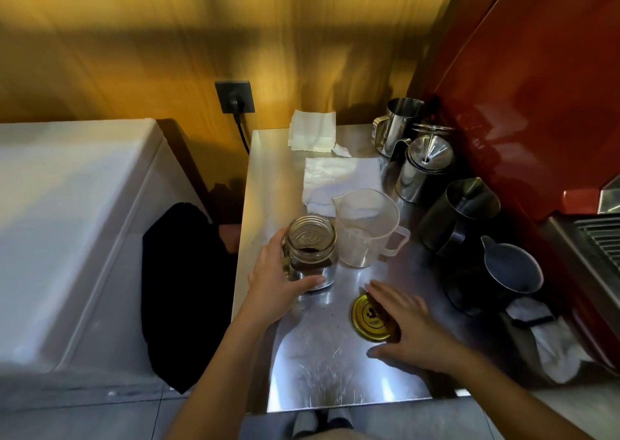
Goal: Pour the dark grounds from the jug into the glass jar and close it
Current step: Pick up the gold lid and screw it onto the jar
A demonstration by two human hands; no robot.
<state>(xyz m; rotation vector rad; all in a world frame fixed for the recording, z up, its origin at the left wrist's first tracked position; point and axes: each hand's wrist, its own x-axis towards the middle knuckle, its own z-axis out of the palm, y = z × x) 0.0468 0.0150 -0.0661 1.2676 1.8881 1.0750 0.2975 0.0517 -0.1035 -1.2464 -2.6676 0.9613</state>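
The glass jar (312, 251) stands upright and open just left of the frame's centre, close to the left edge of the steel counter (335, 355); dark grounds (307, 261) lie in its lower part; the left hand (281, 271) wraps it from the left, fingers curled round the base, thumb behind near the rim. Just right of the jar, nearly touching it, stands the clear plastic jug (367, 226), upright and looking empty, spout toward the upper left, handle to the right. The gold lid (370, 312) lies flat on the counter at lower centre; the right hand (407, 325) rests over its right half, fingers straight and close together, thumb set apart below. A few dark specks dot the counter between jar and lid. The counter's near part, down to its front edge, is bare; the upper part holds white paper towels (339, 177); metal pitchers (426, 171) line the right side, along the red machine (536, 87).
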